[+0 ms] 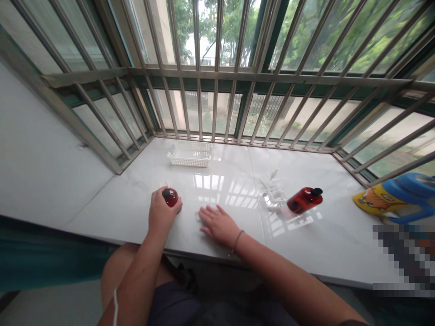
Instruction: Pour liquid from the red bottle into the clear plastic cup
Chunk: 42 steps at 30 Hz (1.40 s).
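Observation:
On the left part of the white counter, my left hand (162,208) is closed around a dark red bottle with a black cap (171,197). The bottle is seen mostly from above, and my fingers and palm hide part of it. To its right, my right hand (219,225) lies palm down on the counter with its fingers spread. A small pale spot shows beside those fingertips, too small to name. Farther right stands a second red bottle (301,201) with a black top, appearing tilted in this view. Clear plastic pieces (274,198) lie just left of it.
A white perforated basket (190,160) sits near the window at the back left. Metal window bars (217,108) rise along the counter's rear edge. At the far right is a yellow and blue container (396,197) with a handle, beside a blurred-out patch.

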Each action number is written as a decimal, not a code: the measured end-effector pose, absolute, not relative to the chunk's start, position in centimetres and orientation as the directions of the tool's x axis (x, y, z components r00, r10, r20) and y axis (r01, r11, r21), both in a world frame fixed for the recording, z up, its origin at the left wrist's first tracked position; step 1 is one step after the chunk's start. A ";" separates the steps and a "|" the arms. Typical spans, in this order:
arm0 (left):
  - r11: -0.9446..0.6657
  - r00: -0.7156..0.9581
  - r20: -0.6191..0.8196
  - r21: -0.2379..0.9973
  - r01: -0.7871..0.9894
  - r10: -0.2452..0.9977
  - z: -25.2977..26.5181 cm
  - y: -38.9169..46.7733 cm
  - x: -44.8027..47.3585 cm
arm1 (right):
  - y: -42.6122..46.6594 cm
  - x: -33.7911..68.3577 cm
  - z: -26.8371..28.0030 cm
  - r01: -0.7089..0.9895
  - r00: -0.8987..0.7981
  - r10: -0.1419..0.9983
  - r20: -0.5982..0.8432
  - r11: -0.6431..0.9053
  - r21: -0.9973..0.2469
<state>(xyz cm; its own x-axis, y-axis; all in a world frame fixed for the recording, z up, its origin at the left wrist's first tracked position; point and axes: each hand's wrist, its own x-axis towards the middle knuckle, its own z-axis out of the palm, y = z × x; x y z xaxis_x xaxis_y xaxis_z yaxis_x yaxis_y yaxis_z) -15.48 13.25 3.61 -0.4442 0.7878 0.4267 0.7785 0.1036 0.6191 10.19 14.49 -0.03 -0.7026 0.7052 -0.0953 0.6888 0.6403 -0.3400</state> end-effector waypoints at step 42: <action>0.028 -0.384 0.472 0.603 0.798 0.794 3.8 13.3 -13.3 | 25.2 0.7 2.3 0.611 -0.607 0.777 0.167 0.590 -0.528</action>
